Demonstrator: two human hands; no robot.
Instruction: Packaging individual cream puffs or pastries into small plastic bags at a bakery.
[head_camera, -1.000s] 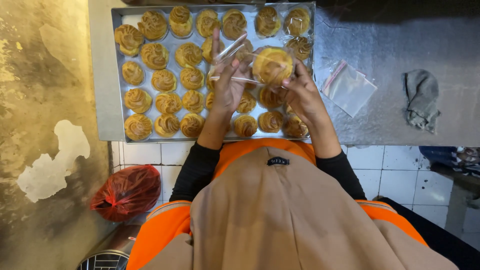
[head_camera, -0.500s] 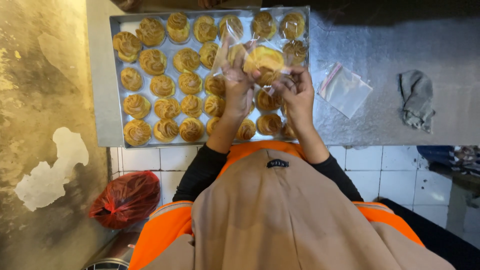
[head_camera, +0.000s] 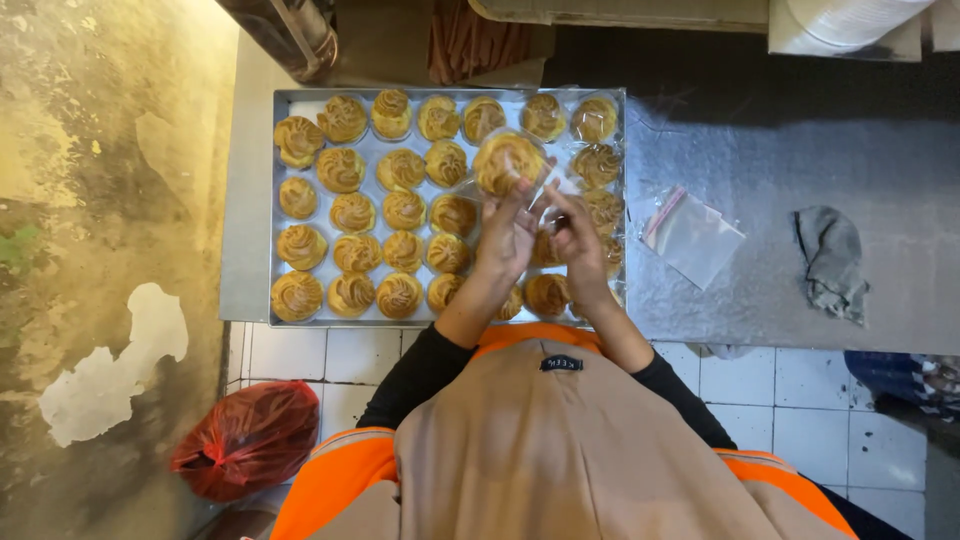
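Two hands: both are raised over the baking tray, fingers curled around one pastry in a clear plastic bag.
Left hand (head_camera: 505, 240): fingers pinch the bag from below and the left side, thumb near the bag's edge.
Right hand (head_camera: 580, 245): fingertips pinch the loose plastic at the bag's right edge (the grip itself is partly hidden by the fingers).
Pastry in bag (head_camera: 508, 163): a round golden swirl, held just above the tray's upper middle, touching both hands.
Tray (head_camera: 281, 322): a rectangular metal pan on the grey counter, directly under the hands.
Pastries on tray (head_camera: 353, 212): many golden swirled rounds in rows, close together; those on the right side are partly covered by the hands.
Counter (head_camera: 760, 150): dull grey metal, running right from the tray.
Empty bag (head_camera: 692, 235): a small clear one with a pink strip, lying flat just right of the tray.
Cloth (head_camera: 830, 262): grey, crumpled, farther right, well apart from the tray.
Red plastic bag (head_camera: 245, 440): bunched on the floor below left, near the tiled front.
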